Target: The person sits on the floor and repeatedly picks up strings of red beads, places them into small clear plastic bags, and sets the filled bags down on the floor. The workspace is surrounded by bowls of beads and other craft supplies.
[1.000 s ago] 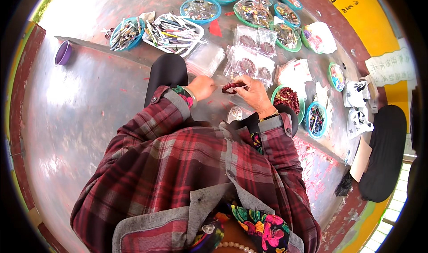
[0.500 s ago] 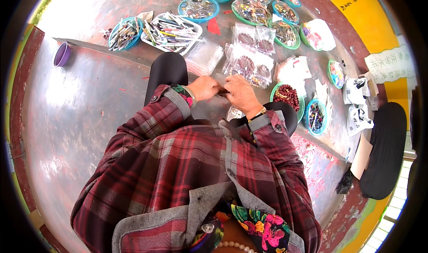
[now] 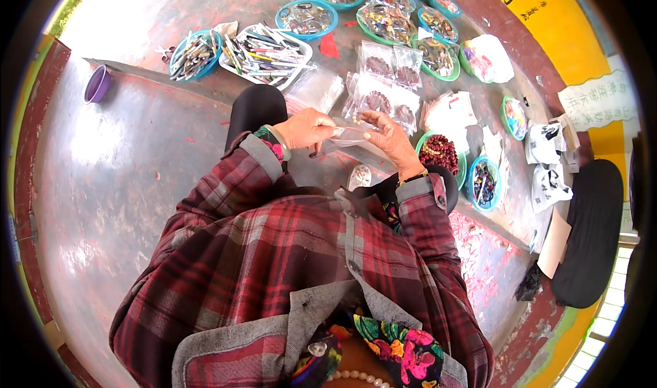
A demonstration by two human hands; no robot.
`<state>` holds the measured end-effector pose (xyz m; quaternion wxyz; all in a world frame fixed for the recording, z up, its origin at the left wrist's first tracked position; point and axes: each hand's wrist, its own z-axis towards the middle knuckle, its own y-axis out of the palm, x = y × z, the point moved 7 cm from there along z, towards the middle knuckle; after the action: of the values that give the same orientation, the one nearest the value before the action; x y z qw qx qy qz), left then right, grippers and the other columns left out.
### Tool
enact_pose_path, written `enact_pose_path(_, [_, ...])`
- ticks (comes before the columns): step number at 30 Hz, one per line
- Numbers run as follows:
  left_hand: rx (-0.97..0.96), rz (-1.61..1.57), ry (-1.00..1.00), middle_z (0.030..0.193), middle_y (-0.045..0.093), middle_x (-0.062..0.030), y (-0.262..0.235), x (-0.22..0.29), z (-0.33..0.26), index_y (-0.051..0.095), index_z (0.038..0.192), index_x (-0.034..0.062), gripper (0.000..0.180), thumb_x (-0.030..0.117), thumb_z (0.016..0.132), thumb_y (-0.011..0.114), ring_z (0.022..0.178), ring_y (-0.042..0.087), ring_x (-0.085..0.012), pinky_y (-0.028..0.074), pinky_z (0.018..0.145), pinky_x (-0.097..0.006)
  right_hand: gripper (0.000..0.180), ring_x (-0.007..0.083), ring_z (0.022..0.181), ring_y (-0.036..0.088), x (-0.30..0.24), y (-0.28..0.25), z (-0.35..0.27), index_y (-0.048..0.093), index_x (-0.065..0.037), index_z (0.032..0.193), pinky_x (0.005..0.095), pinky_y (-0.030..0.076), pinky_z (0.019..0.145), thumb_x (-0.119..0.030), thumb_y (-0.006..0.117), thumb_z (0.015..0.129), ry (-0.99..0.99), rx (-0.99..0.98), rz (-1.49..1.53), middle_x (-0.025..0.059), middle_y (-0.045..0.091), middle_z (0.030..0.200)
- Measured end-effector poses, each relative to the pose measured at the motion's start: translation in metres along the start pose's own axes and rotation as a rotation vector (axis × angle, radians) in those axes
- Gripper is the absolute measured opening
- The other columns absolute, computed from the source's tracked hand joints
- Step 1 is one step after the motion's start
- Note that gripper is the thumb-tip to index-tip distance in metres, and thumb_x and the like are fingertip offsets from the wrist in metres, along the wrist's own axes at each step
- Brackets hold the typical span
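Got bagged bracelets [image 3: 378,100] piled up, upper centre of frame. Mid-frame, my right hand [image 3: 391,140] is half curled, can't tell if it's gripping, and my left hand [image 3: 304,128] is pinching a clear plastic bag [image 3: 351,137] between them.

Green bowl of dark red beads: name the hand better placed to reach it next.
Likely the right hand: it is nearer the green bowl; the left hand is farther, pinching a clear bag.
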<state>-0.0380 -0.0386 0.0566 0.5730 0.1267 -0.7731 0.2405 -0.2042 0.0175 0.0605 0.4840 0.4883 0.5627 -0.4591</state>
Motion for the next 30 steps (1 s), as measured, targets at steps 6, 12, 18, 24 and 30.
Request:
enact_pose_path(6, [-0.085, -0.401, 0.027, 0.069, 0.061, -0.0061, -0.018, 0.044, -0.02, 0.064, 0.09, -0.0008, 0.023, 0.02, 0.089, 0.054, 0.045, 0.049, -0.0081, 0.039, 0.042, -0.021, 0.071, 0.0164, 0.106, 0.051, -0.026, 0.032, -0.013, 0.044, -0.003, 0.127, 0.0291, 0.042, 0.089, -0.021, 0.077, 0.068, 0.081, -0.276, 0.267, 0.0068, 0.057, 0.114])
enact_pose_path(12, [0.015, -0.977, 0.21, 0.091, 0.064, -0.009, -0.034, 0.058, -0.018, 0.06, 0.103, 0.0005, 0.029, 0.025, 0.088, 0.056, 0.071, 0.06, -0.0138, 0.048, 0.058, -0.026, 0.04, 0.0122, 0.086, 0.058, 0.004, 0.035, -0.011, 0.057, -0.002, 0.114, 0.0267, 0.047, 0.079, -0.006, 0.069, 0.075, 0.13, -0.28, 0.23, 0.003, 0.064, 0.098])
enact_pose_path(18, [0.016, -1.254, 0.25, 0.127, 0.049, -0.0119, -0.002, 0.035, -0.001, 0.036, 0.132, 0.004, 0.061, 0.05, 0.091, 0.04, 0.114, 0.048, -0.0221, 0.036, 0.099, -0.038, 0.021, 0.013, 0.078, 0.062, 0.012, 0.018, -0.009, 0.061, -0.002, 0.103, 0.028, 0.054, 0.064, -0.005, 0.062, 0.082, 0.172, -0.03, 0.55, 0.0036, 0.064, 0.092])
enact_pose_path(24, [-0.029, -1.342, -0.027, 0.114, 0.057, -0.0114, 0.033, -0.01, 0.0, 0.049, 0.119, -0.0025, 0.036, 0.011, 0.087, 0.057, 0.105, 0.055, -0.0218, 0.043, 0.094, -0.037, 0.016, 0.0114, 0.07, 0.061, 0.024, 0.009, -0.012, 0.063, -0.006, 0.094, 0.0263, 0.054, 0.056, -0.019, 0.064, 0.084, 0.291, 0.142, 0.571, 0.0001, 0.062, 0.081])
enact_pose_path(30, [0.024, -1.187, -0.079, 0.109, 0.059, -0.012, 0.029, -0.028, 0.005, 0.053, 0.112, -0.0035, 0.028, 0.001, 0.085, 0.053, 0.099, 0.058, -0.0234, 0.047, 0.091, -0.043, 0.015, 0.0084, 0.065, 0.058, 0.041, 0.008, -0.011, 0.063, -0.007, 0.09, 0.0247, 0.052, 0.057, -0.021, 0.064, 0.083, 0.306, 0.16, 0.489, -0.0017, 0.061, 0.076])
